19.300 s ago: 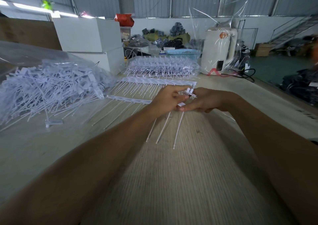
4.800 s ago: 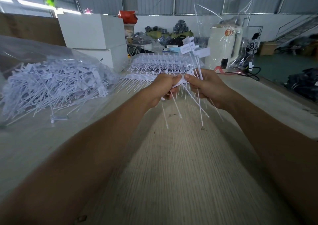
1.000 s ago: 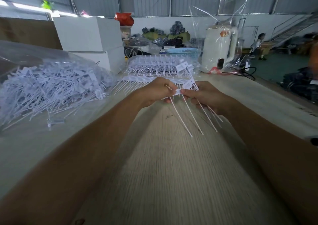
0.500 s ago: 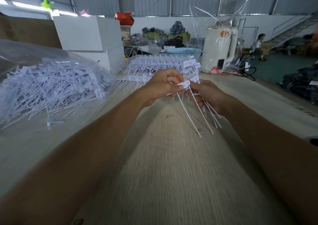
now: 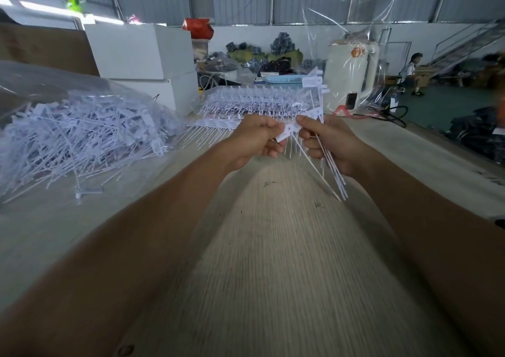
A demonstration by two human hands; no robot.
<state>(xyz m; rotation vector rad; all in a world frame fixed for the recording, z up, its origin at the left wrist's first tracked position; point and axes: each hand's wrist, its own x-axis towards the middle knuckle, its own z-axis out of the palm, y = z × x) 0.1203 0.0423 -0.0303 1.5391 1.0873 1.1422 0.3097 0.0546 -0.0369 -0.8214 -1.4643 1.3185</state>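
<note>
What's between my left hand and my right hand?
A white tag strip, pinched by the left hand and the right hand, spans the gap; the head view shows it.

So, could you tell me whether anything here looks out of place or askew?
One white tie lies alone on the table, just in front of the bagged heap. The ties that the left hand and right hand grip fan out unevenly. Nothing looks damaged.

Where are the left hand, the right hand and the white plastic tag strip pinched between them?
left hand [image 5: 252,142]: head view, back of the hand.
right hand [image 5: 330,142]: head view, back of the hand.
white plastic tag strip [image 5: 285,134]: head view, its flat end.
</note>
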